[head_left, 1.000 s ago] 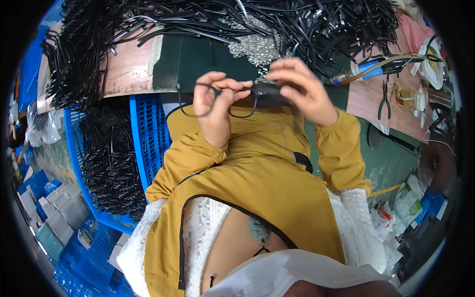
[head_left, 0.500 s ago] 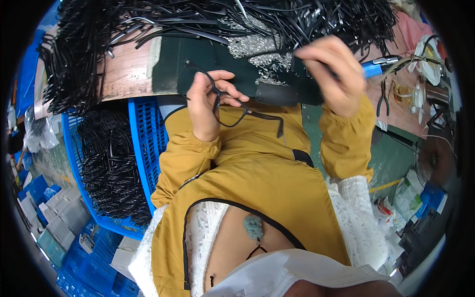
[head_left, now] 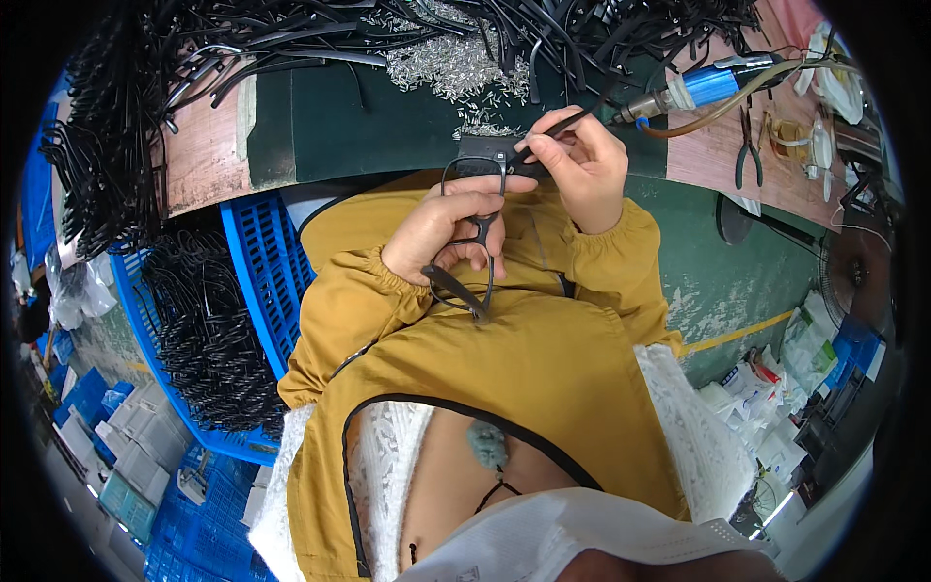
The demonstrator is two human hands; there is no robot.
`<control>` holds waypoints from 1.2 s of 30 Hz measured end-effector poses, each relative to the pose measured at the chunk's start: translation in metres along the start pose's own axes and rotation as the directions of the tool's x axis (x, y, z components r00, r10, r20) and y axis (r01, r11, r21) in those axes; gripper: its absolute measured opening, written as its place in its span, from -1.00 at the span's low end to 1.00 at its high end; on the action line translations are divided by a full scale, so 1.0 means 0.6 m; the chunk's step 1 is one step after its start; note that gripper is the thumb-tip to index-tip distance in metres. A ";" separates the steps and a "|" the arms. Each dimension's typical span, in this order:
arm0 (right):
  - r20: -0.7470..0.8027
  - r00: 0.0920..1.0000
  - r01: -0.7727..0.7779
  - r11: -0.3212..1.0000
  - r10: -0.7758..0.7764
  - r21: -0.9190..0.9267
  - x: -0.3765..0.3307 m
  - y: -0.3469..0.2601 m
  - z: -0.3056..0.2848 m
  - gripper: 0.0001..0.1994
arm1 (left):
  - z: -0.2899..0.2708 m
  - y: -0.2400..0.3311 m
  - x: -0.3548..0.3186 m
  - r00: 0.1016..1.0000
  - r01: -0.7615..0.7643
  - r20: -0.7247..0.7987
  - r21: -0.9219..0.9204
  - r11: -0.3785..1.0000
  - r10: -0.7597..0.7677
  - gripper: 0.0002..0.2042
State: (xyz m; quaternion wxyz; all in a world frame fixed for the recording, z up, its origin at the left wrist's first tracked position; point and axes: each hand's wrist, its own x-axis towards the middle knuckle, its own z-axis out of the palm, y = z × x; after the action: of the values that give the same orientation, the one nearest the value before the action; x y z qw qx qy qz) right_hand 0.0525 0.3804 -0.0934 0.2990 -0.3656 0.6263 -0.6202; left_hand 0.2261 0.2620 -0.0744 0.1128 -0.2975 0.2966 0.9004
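Note:
In my left hand [head_left: 436, 228], closed about its middle, is a black eyeglass frame [head_left: 503, 186] turned upright. One temple [head_left: 452, 285] is attached at its lower end, near my left wrist. My right hand [head_left: 590, 167] pinches a loose-looking black temple [head_left: 566, 124], its hinge end close to the frame's upper corner; whether the two touch I cannot tell. Just behind the frame, a small dark block [head_left: 473, 148] sits at the edge of the green mat [head_left: 339, 121]. A pile of tiny silvery screws or pins [head_left: 451, 66] is spread beyond it.
Black temples [head_left: 116, 145] heap up at the left and along the back. A blue powered screwdriver [head_left: 711, 85] with a hose lies at right, near pliers [head_left: 748, 155]. Left of my lap, a blue basket [head_left: 254, 276] holds many black pieces. A fan [head_left: 853, 272] stands far right.
My right hand has come down and left from the pile side, bringing a temple to the frame. My left hand has moved right and lower, turning the frame upright.

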 end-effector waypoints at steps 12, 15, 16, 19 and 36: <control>-0.140 0.960 0.255 0.965 -0.243 0.069 0.031 0.009 0.033 -0.95 | 0.008 0.012 0.006 1.000 -0.008 -0.025 0.018 1.000 0.009 -0.53; 0.078 0.950 0.312 0.892 -0.303 -0.326 0.047 -0.002 0.016 -0.94 | 0.014 0.019 0.005 0.999 -0.034 -0.029 0.038 0.999 0.035 -0.57; 0.150 0.944 0.329 0.856 -0.292 -0.398 0.055 -0.002 0.010 -0.93 | 0.017 0.021 0.004 0.999 -0.041 -0.032 0.036 0.999 0.042 -0.60; 0.090 0.950 0.311 0.907 -0.298 -0.283 0.056 0.002 0.009 -0.95 | 0.021 0.025 0.002 0.998 -0.049 -0.038 -0.003 0.999 0.048 -0.63; -0.411 0.874 0.412 0.844 -0.260 0.343 0.134 -0.015 -0.150 -0.65 | 0.039 0.050 0.008 0.933 -0.347 -0.074 0.069 0.935 0.352 -0.34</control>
State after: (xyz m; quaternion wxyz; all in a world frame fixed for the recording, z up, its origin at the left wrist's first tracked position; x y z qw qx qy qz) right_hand -0.0657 0.3642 -0.0734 0.1394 -0.2821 0.4456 -0.8381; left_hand 0.2000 0.2522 -0.0484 -0.0538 -0.2748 0.3740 0.8841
